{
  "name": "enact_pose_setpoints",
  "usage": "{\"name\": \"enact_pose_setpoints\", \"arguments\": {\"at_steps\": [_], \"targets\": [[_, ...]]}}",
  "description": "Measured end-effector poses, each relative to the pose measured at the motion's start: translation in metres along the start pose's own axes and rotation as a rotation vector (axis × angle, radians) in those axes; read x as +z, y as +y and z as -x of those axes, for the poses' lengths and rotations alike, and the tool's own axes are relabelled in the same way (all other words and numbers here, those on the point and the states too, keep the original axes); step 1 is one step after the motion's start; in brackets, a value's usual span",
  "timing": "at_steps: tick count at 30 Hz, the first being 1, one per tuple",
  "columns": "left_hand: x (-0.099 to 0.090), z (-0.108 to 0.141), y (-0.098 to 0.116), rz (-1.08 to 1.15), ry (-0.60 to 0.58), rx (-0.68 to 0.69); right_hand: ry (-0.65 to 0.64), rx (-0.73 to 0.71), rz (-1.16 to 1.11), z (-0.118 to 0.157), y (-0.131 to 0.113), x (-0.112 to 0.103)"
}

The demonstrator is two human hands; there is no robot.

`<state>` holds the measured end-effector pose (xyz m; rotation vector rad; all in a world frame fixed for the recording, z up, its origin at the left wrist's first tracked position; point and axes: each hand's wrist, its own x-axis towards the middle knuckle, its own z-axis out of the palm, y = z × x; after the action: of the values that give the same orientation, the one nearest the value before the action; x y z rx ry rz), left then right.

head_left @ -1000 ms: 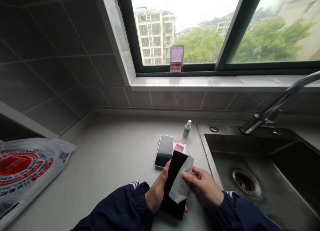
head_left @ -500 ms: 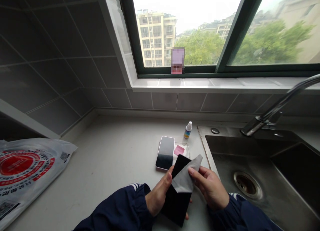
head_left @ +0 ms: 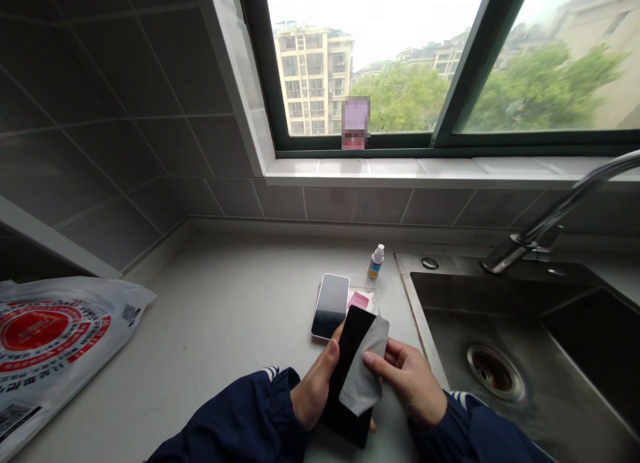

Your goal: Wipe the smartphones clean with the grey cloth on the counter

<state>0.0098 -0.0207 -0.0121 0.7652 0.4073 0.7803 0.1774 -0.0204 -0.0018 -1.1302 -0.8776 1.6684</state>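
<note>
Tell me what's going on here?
A person is holding a black and gray cloth with zigzag edges in both hands. The left hand grips the black part, and the right hand pinches the gray part. Just beyond the hands, a phone lies on the counter beside a clear tray, and a small spray bottle stands behind them. A metal sink is on the right, and a plastic bag lies on the left.

On the countertop: a plastic bag far left, a smartphone across the left edge of a clear tray, a spray bottle just behind, a stainless-steel sink right, a faucet behind it.
</note>
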Motion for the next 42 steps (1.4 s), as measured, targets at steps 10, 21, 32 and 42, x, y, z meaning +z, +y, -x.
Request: {"name": "enact_pose_setpoints", "arguments": {"at_steps": [10,21,32,42], "targets": [[-0.002,0.001,-0.001,-0.029,-0.015,-0.029,0.029,-0.028,0.015,-0.001,-0.004,-0.009],[0.008,0.003,0.009,-0.086,0.067,-0.01,0.006,-0.021,-0.01,0.0,0.001,-0.001],[0.0,0.001,0.003,-0.092,0.015,-0.002,-0.009,-0.005,0.042,0.002,-0.004,-0.002],[0.005,0.005,0.006,-0.059,-0.021,-0.061,0.132,-0.069,0.002,-0.003,-0.009,-0.009]]}}
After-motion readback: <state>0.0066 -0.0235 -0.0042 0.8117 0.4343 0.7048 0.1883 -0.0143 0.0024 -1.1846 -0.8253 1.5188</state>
